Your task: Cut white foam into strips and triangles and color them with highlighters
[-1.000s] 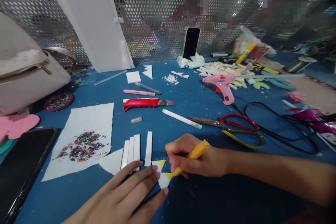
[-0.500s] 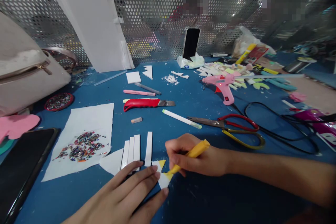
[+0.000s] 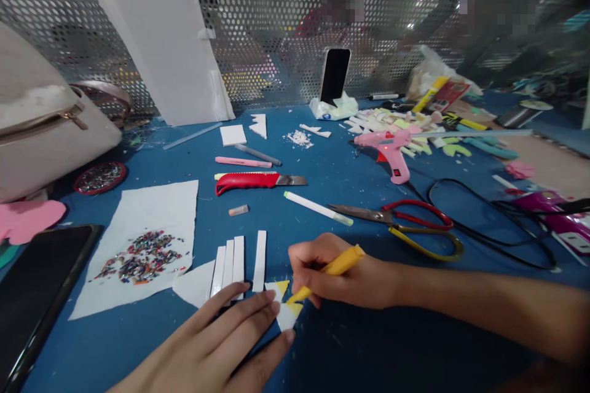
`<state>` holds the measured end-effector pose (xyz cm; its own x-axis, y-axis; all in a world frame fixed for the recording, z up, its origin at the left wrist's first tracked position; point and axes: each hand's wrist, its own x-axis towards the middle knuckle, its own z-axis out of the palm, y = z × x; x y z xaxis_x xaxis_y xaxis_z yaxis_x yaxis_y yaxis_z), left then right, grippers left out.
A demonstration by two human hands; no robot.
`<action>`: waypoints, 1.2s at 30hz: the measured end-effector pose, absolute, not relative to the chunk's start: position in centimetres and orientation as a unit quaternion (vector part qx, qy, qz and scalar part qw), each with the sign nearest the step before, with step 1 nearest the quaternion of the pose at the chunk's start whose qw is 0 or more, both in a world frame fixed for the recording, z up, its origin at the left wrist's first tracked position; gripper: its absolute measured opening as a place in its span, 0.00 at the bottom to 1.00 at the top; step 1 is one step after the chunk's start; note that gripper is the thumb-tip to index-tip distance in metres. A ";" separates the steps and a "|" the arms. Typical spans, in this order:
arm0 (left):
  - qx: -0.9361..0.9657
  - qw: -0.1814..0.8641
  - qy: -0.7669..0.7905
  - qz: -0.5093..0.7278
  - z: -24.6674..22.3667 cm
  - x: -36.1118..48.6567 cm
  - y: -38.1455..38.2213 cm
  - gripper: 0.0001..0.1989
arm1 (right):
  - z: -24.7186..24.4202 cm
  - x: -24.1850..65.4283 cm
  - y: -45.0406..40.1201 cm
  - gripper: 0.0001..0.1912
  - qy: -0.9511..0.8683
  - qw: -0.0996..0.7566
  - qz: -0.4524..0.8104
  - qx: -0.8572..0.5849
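My right hand (image 3: pixel 338 276) is closed around a yellow marker (image 3: pixel 338 263), its tip resting on a small white cut piece (image 3: pixel 286 319). Yellow colour covers parts of that piece's pointed right-hand edges. My left hand (image 3: pixel 230 334) lies flat with fingers spread, its fingertips pressing the piece against the table and hiding its left part. Just beyond those fingers are several narrow white strips (image 3: pixel 227 267); one strip (image 3: pixel 260 261) lies apart from the others. A white rounded piece (image 3: pixel 196 282) sits partly under the strips.
Ahead lie a red utility knife (image 3: pixel 253 182), a white pen (image 3: pixel 318 207), a pink pen (image 3: pixel 243 161) and open scissors (image 3: pixel 391 218). A pink glue gun (image 3: pixel 391 150) trails a black cable (image 3: pixel 488 236). Left are paper (image 3: pixel 157 202) bearing glitter scraps and a dark phone (image 3: pixel 43 295).
The marker's tip has shifted slightly left and up along the white piece's edge. My left hand stays nearly where it was.
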<state>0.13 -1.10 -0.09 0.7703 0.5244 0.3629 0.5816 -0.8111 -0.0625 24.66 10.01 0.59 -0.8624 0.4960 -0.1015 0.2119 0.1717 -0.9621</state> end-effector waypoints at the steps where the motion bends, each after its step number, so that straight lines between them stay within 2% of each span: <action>1: -0.937 0.082 -0.296 -0.167 -0.2 0.2 -1.1 0.20 | 0.6 24.7 10.0 0.19 -0.759 0.124 0.595 -0.234; 4: -0.938 0.079 -0.295 -0.162 -0.3 0.2 -1.0 0.21 | 0.6 24.7 10.1 0.16 -0.774 0.135 0.569 -0.242; 7: -0.939 0.086 -0.291 -0.161 -0.3 0.2 -1.1 0.20 | 0.6 24.7 10.1 0.19 -0.775 0.109 0.579 -0.227; 12: -0.938 0.086 -0.295 -0.161 -0.1 0.2 -1.1 0.20 | 0.5 24.7 10.1 0.17 -0.780 0.130 0.562 -0.242; 16: -0.936 0.081 -0.300 -0.163 0.0 0.3 -1.1 0.20 | 0.6 24.7 10.2 0.21 -0.772 0.104 0.590 -0.214; 20: -0.939 0.081 -0.293 -0.163 -0.1 0.4 -1.1 0.20 | 0.6 24.7 10.2 0.18 -0.768 0.117 0.583 -0.238; 23: -0.938 0.081 -0.296 -0.158 -0.2 0.3 -1.1 0.20 | 0.5 24.7 10.2 0.22 -0.757 0.096 0.612 -0.209; 28: -0.940 0.084 -0.290 -0.160 -0.2 0.1 -1.1 0.20 | 0.5 24.8 10.2 0.19 -0.772 0.128 0.581 -0.226; 32: -0.938 0.080 -0.298 -0.161 0.0 0.3 -1.2 0.20 | 0.4 24.9 10.1 0.23 -0.760 0.108 0.609 -0.202; 36: -0.939 0.076 -0.296 -0.160 -0.3 0.4 -1.3 0.19 | 0.3 25.0 10.2 0.22 -0.767 0.124 0.593 -0.209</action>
<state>0.39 -1.31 -0.35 0.7736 0.5309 0.3461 0.5796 -0.8135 -0.0477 24.96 10.15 0.33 -0.8818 0.4682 -0.0573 0.1734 0.2088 -0.9625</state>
